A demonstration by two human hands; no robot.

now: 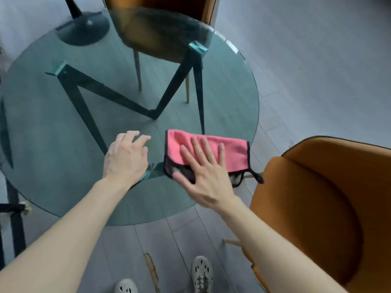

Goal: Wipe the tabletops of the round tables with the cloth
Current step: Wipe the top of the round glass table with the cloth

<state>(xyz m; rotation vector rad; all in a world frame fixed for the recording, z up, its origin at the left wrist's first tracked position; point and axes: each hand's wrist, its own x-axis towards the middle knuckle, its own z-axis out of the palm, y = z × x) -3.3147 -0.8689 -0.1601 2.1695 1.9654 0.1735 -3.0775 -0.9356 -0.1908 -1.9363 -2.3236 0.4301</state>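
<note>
Two bare forearms reach in from the near edge, either side of a pair of pale grey perforated clogs (202, 273) on grey plank flooring (317, 60).

- Round tinted-glass tabletop (53, 134): smooth, greenish and see-through. Angular black metal legs (84, 98) show through the pane.
- Left hand (127, 157): empty, with loosely bent fingers and fingertips down at the glass. Whether they bear on it cannot be told.
- Pink fleecy cloth with black binding (211, 149): a folded oblong lying flat on the near-right part of the glass, just right of the left hand and apart from it. Its long axis runs left to right. The right end reaches the rim, and a black hanging loop (258, 177) pokes past it.
- Right hand (203, 176): flat, with fingers straight and spread, pressing the cloth's near-left portion. This is the hand already on the cloth, so it is the working one.
- Judgement: most of the glass lies left of and beyond the cloth, so the coming stroke likely runs that way. Soft nap should glide on the slick pane. The end at the rim could slip off.
- Orange upholstered chair with dark piping (317, 208): rounded shell, drawn up close at the right.
</note>
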